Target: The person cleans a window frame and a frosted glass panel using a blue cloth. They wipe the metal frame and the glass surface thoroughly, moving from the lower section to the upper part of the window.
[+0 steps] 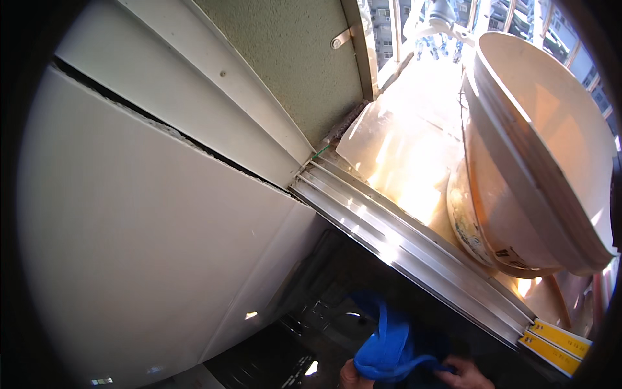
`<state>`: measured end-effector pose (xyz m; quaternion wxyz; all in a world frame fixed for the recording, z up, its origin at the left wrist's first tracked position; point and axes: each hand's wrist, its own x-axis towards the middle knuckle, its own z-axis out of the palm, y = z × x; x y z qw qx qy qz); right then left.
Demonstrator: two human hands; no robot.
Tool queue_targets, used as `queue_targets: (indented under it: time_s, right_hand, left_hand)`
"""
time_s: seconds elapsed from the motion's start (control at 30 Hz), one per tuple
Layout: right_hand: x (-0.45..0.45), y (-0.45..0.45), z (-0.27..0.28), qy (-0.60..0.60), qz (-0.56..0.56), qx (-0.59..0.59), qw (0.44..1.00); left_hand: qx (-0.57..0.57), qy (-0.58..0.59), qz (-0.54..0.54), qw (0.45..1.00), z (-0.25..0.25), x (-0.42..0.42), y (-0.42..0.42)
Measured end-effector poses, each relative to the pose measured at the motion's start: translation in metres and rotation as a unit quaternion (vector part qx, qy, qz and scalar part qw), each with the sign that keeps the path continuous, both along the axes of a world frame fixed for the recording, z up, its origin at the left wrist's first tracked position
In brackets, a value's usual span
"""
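Observation:
A blue cloth item (pixel 384 352) with a strap-like band hangs between my hands at the bottom of the view. My left hand (pixel 354 375) grips its lower left side. My right hand (pixel 464 373) pinches the end of a narrow blue band at its right. Both hands are partly cut off by the lower edge of the picture. Behind the cloth lies a dark, glossy surface (pixel 330 272), in which some blue shows as well.
An aluminium sliding-window track (pixel 413 257) runs diagonally past the hands. Beyond it stand stacked pale plastic basins (pixel 529 194) by metal bars. A white panel (pixel 160 219) fills the left, and yellow strips (pixel 559 340) lie at the track's right end.

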<state>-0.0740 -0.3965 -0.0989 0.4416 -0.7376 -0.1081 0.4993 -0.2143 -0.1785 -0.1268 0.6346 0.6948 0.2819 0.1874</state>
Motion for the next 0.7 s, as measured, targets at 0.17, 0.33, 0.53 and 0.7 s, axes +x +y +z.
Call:
queue_targets:
  time_s: [0.17,0.33,0.53,0.7]
  right_hand:
    - [-0.013,-0.020,-0.072,-0.007,0.047,-0.100,0.994]
    - [-0.012,-0.022,-0.100,0.033,0.039,-0.075,0.996]
    - [-0.004,0.007,-0.058,0.086,0.044,-0.076,0.992]
    - [0.029,0.038,0.037,0.278,-0.033,0.041,0.959]
  left_hand:
    - [-0.124,-0.043,0.029,0.991,-0.081,-0.058,-0.032]
    - [-0.140,-0.058,0.063,0.986,-0.144,-0.097,-0.068]
    - [-0.132,-0.013,0.148,0.980,-0.144,-0.094,-0.070]
    - [-0.251,-0.081,0.216,0.940,-0.062,-0.011,-0.003]
